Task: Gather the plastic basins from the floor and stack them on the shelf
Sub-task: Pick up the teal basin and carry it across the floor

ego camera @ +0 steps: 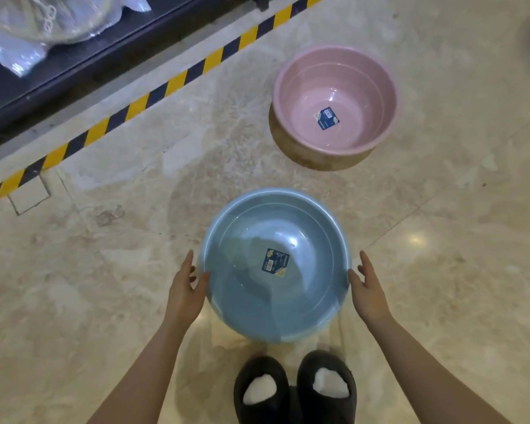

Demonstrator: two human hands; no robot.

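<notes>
On the floor, both hands — left (185, 287), right (368, 290) — flank blue basin (276, 301).

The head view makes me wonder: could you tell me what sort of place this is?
Probably a shop aisle, though I can't be sure. The blue basin and pink basin carry product labels, a dark shelf base holds plastic-wrapped goods, and striped hazard tape edges the polished floor.
</notes>
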